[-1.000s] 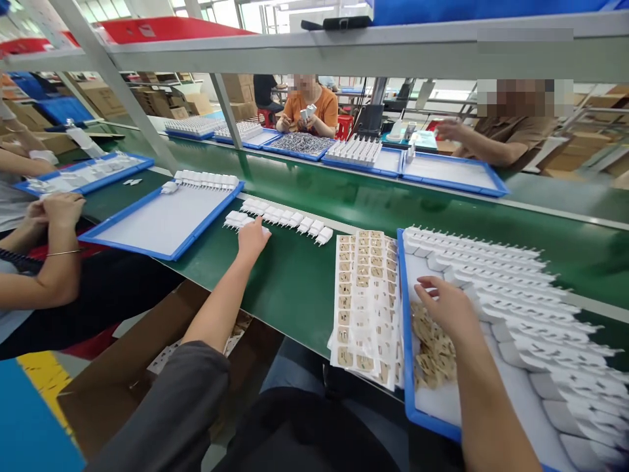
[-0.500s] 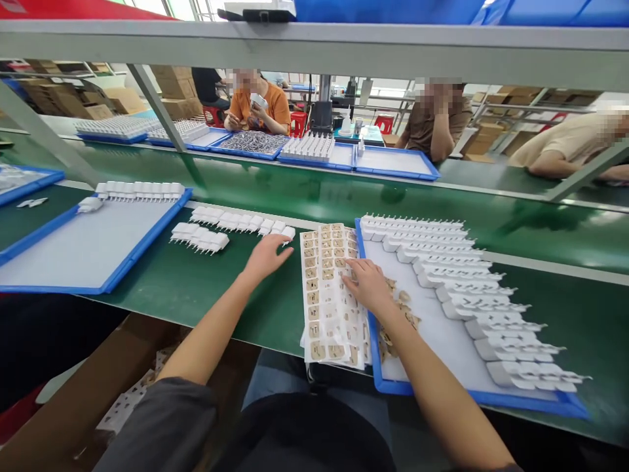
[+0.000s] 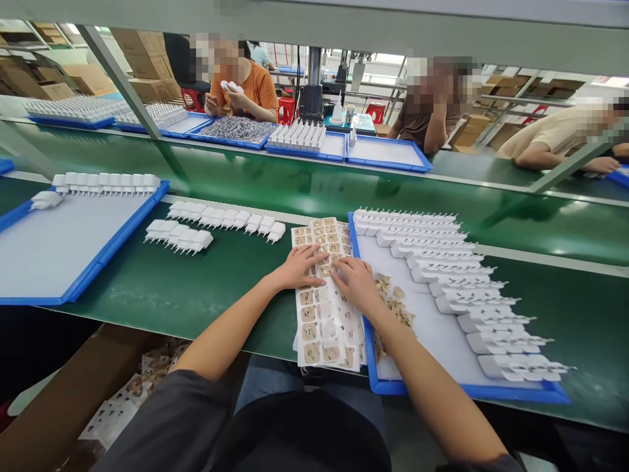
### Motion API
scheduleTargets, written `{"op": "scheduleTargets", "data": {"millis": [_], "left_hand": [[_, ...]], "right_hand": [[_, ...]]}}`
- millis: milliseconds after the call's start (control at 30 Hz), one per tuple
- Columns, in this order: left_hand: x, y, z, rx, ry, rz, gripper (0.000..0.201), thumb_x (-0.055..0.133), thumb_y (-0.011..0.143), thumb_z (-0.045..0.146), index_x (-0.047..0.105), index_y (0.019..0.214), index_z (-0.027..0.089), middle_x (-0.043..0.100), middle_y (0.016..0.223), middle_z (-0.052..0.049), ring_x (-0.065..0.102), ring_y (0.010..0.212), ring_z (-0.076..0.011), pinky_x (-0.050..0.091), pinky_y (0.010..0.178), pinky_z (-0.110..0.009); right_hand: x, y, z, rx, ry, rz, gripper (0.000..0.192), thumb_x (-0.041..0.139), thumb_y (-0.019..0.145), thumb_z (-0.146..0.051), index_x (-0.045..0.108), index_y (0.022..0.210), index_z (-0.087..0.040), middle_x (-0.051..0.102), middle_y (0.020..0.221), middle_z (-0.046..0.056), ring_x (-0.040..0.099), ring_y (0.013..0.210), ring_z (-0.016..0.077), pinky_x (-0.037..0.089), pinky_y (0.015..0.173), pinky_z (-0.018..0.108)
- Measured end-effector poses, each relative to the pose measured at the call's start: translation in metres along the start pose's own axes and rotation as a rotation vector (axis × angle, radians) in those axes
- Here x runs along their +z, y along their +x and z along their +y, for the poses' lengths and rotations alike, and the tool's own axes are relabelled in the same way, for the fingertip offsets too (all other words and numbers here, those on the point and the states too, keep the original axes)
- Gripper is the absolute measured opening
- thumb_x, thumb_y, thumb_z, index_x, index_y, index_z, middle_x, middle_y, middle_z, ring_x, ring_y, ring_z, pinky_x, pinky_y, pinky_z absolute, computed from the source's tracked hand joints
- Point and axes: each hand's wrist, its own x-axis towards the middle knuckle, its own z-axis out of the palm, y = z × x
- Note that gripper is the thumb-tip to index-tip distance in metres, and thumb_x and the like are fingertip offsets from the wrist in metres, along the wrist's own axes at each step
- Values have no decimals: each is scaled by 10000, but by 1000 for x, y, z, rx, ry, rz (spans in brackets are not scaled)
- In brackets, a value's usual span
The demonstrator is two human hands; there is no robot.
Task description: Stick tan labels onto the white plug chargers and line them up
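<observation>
Sheets of tan, rounded-square stickers (image 3: pixel 308 314) lie in a stack on the green bench before me, their white backing bare in places. My left hand (image 3: pixel 301 267) rests on the stack from the left, fingers stretched out across the stickers. Opposite it, my right hand (image 3: pixel 356 280) touches the right part of the sheets, its thumb and forefinger bent but apart. No held object shows in either hand. White plug adapters (image 3: pixel 226 218) stand in two rows left of the sheets, pins toward me. A blue-rimmed tray (image 3: pixel 484 393) at right bears several rows of adapters, pins up.
Loose tan pieces (image 3: pixel 399 311) are heaped inside the right tray's near-left side. Another blue-rimmed tray (image 3: pixel 118 242) at left holds adapters along its far edge. Beneath the bench, a cardboard box (image 3: pixel 63 393) contains used sheets. Co-workers sit beyond the bench; a shelf beam (image 3: pixel 314 33) crosses overhead.
My left hand has moved right, from the end of the adapter row onto the sticker sheets. My right hand stays at the sheets, slightly shifted. The camera view has tilted down a little.
</observation>
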Motion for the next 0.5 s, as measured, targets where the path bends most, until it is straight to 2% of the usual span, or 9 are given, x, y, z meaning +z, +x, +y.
{"op": "scheduleTargets", "data": {"millis": [267, 500], "left_hand": [[3, 0, 7, -11, -7, 2, 829, 647, 833, 667, 375, 1540, 329, 198, 1670, -122, 171, 1541, -378, 126, 1222, -609], [-2, -2, 4, -8, -42, -42, 806, 634, 840, 667, 373, 1537, 359, 162, 1682, -79, 157, 1547, -371, 115, 1236, -587]], "right_hand": [[6, 1, -3, 45, 12, 60, 195, 553, 951, -322, 700, 1051, -243, 705, 1092, 89, 600, 1106, 287, 402, 970, 478], [5, -1, -5, 30, 20, 58, 278, 590, 918, -309, 676, 1168, -224, 683, 1234, 110, 578, 1190, 310, 413, 1022, 494]]}}
